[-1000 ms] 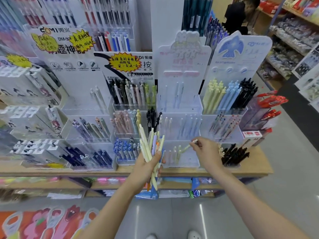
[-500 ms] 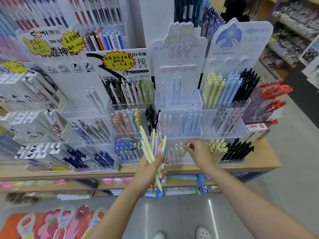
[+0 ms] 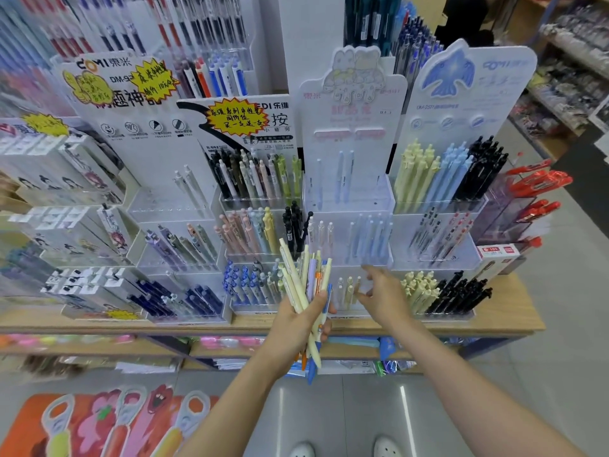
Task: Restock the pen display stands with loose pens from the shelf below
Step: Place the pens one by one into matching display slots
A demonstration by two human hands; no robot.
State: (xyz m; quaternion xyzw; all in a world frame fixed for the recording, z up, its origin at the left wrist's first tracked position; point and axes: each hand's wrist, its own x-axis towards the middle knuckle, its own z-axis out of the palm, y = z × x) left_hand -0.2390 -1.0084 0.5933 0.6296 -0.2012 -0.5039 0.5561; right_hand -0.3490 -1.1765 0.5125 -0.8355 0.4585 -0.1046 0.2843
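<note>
A left hand grips a fanned bundle of pens at frame centre, tips overlapping the acrylic stands. Just right of it, the right hand hovers with fingers loosely spread and nothing held, in front of the lowest tier where a few cream pens stand. The wooden shelf edge crosses mid-frame; grey floor lies open at lower right.

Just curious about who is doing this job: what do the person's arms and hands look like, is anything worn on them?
Both arms are bare as far as the picture shows: no sleeves, gloves, watch or rings visible on the left hand or the right hand. Two white shoes show below.
</note>
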